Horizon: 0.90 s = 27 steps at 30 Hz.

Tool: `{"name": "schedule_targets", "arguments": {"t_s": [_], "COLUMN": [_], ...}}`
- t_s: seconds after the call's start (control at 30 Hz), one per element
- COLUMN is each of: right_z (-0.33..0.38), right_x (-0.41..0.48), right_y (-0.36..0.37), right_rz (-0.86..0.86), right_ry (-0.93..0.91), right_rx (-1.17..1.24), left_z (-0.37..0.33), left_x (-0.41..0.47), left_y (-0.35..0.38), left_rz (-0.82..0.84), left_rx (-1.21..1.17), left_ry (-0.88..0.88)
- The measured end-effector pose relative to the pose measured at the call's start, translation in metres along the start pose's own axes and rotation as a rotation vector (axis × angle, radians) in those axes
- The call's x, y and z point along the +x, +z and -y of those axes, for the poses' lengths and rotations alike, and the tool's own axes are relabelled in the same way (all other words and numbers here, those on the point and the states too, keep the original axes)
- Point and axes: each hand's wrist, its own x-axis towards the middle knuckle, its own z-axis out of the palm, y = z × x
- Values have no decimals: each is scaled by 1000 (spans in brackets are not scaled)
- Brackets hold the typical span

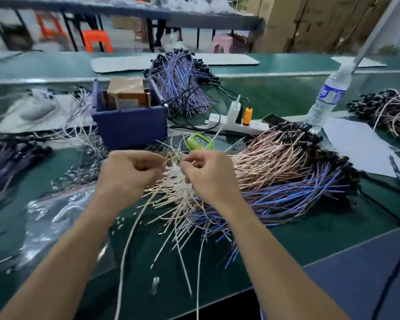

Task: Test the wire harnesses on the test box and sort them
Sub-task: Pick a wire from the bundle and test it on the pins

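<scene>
The step in hand is picking one harness out for testing. Both hands work at the near edge of the big heap of wire harnesses (275, 162), which spreads from the middle of the bench toward 3 o'clock, pale pink strands on top and blue ones beneath.

The right hand (208, 174) has its fingers curled and pinches a few pale wire ends between thumb and forefinger. The left hand (129, 172), just beside it at 9 o'clock, is curled too. Motion blur hides its fingertips, so I cannot tell whether it grips a strand or only closes near one.

The blue box (129, 121), at 11 o'clock from the hands, is most likely the test box. Nothing from the hands reaches it yet. A bundled blue-purple pile (180, 79) lies at 12 o'clock beyond it, and another pile (388, 109) at 2 o'clock, seemingly sorted lots.

The next move calls for freeing a single harness from its tangled neighbours without dragging the rest along. That harness then goes up to the box at 11 o'clock, connector end first.
</scene>
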Motion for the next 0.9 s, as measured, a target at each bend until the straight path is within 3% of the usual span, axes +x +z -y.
{"name": "schedule_targets", "arguments": {"t_s": [0.1, 0.27, 0.37, 0.5, 0.57, 0.7, 0.9], "right_z": [31, 73, 97, 118, 125, 138, 152], "right_x": [11, 26, 37, 54, 63, 79, 103], "right_y": [47, 112, 146, 191, 210, 243, 283], "right_rz": [92, 308, 465, 612, 661, 731, 681], "right_ry": [-56, -115, -137, -172, -200, -326, -435], "right_rx": [42, 32, -21, -126, -183, -297, -406], "left_z": [19, 55, 70, 91, 99, 111, 122], "left_x": [-5, -18, -27, -34, -33, -34, -31], "left_y": [-36, -101, -141, -181, -186, -170, -163], "left_rz": [-157, -648, -797, -821, -836, -814, -774], "left_rx": [-38, 75, 87, 505, 616, 743, 809], "left_ry": [-97, -181, -213, -103, -135, -201, -193]}}
